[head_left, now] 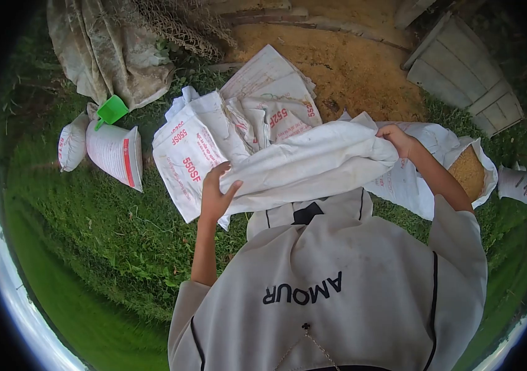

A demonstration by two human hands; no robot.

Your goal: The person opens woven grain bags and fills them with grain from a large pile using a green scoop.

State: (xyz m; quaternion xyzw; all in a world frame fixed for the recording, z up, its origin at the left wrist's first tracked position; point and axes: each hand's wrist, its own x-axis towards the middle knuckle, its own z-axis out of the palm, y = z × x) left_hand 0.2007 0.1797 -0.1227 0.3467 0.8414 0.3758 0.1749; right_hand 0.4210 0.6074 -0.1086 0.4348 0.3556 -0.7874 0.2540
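A white woven sack [319, 161], rolled or folded lengthwise, stretches across in front of my body. My right hand [397, 141] is closed on its right end, fingers curled over the edge. At the left end, my left hand [215, 196] is open, with thumb and fingers apart and touching the cloth. Just beyond lies a pile of flattened white sacks [192, 151] with red print, "550SF" and "552F". Beside my right forearm stands an opened white sack [486, 179] filled with yellowish-brown grain [466, 172].
Filled sacks [113, 151] stand on the grass at left, with a green scoop [112, 110] on top. A grey tarp [115, 55] and netting lie behind. Grain [356, 68] is spread at the back. A slatted panel [464, 71] and a small sack [516, 184] are at right.
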